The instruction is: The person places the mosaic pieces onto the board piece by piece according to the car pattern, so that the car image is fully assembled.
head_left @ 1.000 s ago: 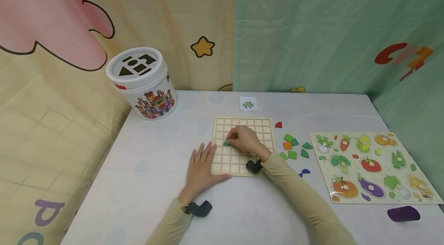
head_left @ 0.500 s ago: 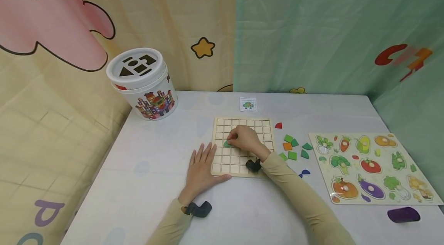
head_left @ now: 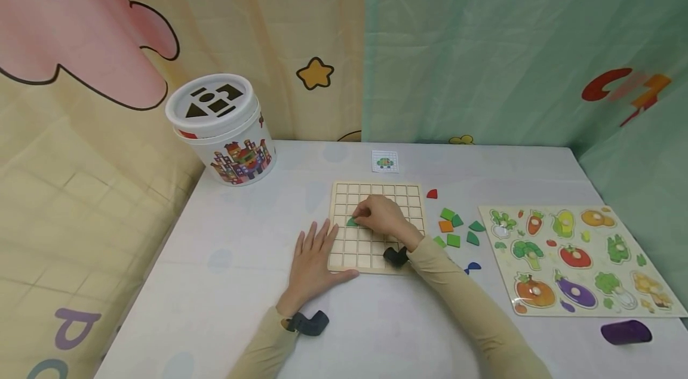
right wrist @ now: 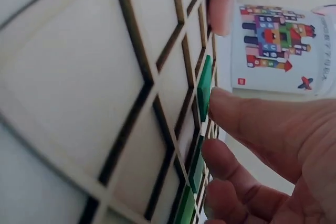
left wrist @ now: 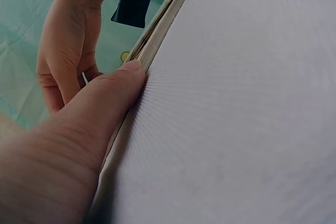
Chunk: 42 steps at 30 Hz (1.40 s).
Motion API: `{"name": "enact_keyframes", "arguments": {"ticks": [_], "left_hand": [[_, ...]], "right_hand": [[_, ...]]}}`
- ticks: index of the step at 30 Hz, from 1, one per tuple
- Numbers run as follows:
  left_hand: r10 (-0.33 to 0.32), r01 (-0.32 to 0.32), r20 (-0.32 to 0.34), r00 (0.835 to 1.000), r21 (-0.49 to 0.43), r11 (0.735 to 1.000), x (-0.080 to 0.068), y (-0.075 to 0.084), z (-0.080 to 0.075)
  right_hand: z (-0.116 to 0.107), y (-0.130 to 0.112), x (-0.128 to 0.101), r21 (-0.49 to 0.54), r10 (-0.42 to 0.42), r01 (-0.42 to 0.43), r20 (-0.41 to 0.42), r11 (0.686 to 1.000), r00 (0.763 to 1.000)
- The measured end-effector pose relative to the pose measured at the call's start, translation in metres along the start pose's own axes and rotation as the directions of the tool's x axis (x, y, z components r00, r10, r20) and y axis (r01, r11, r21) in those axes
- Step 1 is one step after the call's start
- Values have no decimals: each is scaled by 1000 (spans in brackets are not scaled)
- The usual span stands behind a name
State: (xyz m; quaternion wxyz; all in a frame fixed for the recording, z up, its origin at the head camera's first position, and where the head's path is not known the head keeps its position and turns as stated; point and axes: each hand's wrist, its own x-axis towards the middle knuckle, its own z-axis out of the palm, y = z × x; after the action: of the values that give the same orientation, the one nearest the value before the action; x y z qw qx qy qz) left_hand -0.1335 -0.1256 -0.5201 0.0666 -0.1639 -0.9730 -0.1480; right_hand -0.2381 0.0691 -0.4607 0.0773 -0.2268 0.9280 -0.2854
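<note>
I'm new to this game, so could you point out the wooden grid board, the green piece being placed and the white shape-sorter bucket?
wooden grid board [head_left: 408,195], head view, bare far right cells.
green piece [head_left: 352,222], head view, its exposed corner.
white shape-sorter bucket [head_left: 242,159], head view, printed side wall.

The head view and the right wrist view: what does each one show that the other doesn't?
Only the head view shows the left hand lying flat at the grid board's edge, the loose coloured pieces, the vegetable puzzle and the small pattern card.

Only the right wrist view shows, close up, more than one green piece seated in the board's cells under the fingertips.

Both show the right hand, the board, a green piece and the printed bucket.
</note>
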Motion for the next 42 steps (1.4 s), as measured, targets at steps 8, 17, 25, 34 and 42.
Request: {"name": "enact_keyframes", "arguments": {"ticks": [8,17,25,34,42], "left_hand": [[-21,21,24,999,-2,1000,2,2,0],[-30,30,17,999,-2,1000,2,3,-2],[-34,35,16,999,-16,999,3,4,-1],[-35,36,7,999,-7,999,2,3,-1],[-42,42,23,999,-14,999,2,3,1]], "right_hand": [[-28,22,-29,85,-57,63,-72,994,996],[-69,70,-69,72,56,-44,-178,996,982],[-88,107,-94,-3,187,-192,-211,981,959],[-95,120,-99,-38,309,-317,-142,948,940],[-92,123,-95,-35,376,-380,-81,924,923]]}}
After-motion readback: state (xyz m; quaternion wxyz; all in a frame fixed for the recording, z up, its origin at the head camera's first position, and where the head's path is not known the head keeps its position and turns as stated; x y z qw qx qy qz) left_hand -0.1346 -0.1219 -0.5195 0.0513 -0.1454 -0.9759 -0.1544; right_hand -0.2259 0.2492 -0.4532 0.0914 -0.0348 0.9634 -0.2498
